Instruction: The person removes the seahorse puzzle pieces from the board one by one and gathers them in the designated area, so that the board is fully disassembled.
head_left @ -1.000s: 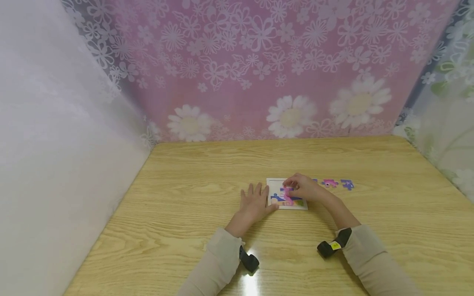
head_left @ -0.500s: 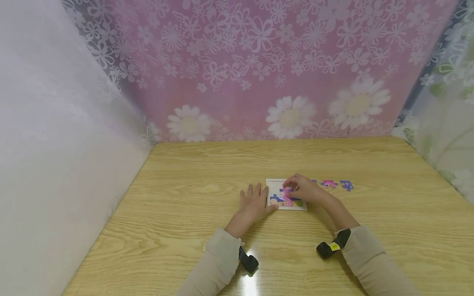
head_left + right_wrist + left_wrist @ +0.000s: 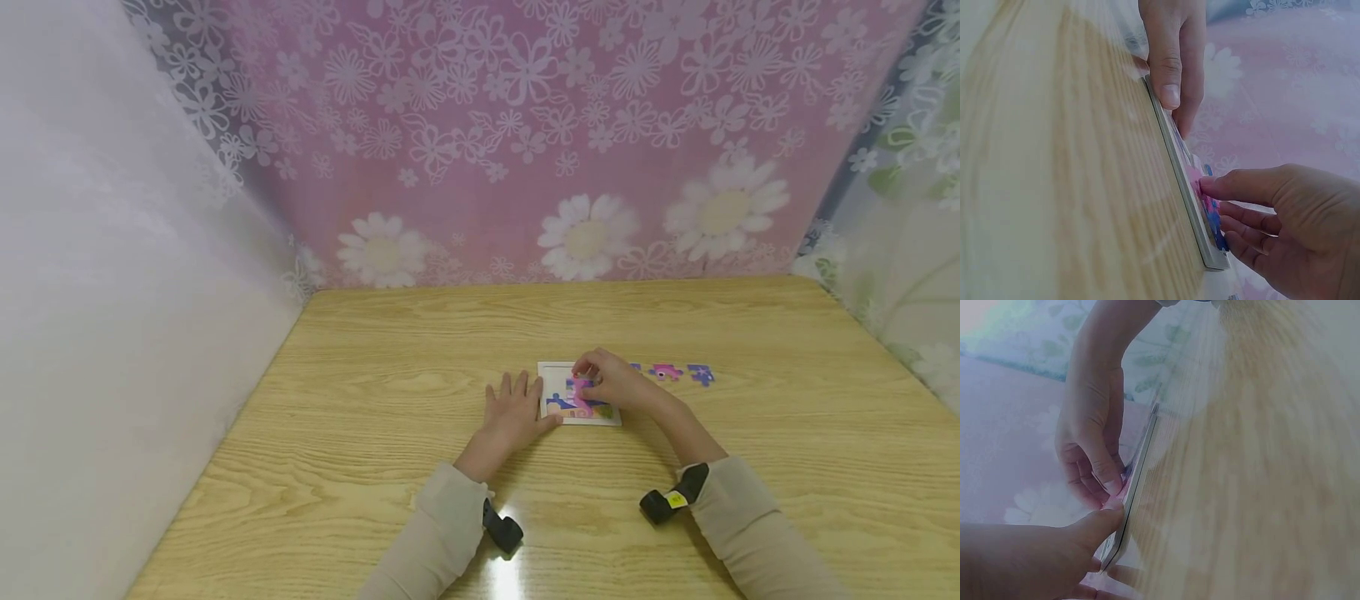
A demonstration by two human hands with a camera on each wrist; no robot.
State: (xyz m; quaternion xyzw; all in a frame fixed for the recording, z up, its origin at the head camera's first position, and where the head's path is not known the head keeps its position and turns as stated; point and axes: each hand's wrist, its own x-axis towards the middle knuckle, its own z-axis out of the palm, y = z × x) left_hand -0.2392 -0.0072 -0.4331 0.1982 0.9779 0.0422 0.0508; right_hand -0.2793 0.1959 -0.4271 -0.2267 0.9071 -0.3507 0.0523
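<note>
A small white-framed jigsaw board [image 3: 552, 380] lies on the wooden table, its lower part filled with a pink, blue and sandy picture. My left hand [image 3: 514, 417] rests spread at the board's left side, and its thumb lies on the near left corner. Above the picture my right hand [image 3: 621, 384] pinches a pink and blue puzzle piece [image 3: 1212, 219] between thumb and fingers, close over the board. In the right wrist view that piece stands slightly tilted from the board's surface. The right hand hides the board's far right part in the head view.
Right of the board lie a pink puzzle piece [image 3: 665, 372] and a blue one [image 3: 702, 374]. Another blue piece [image 3: 635, 367] is partly hidden behind the right hand. A flowered pink curtain [image 3: 480, 200] hangs along the table's far edge.
The right hand's fingers have shifted very slightly over the board with the puzzle piece. The left hand stays in place at the board's edge.
</note>
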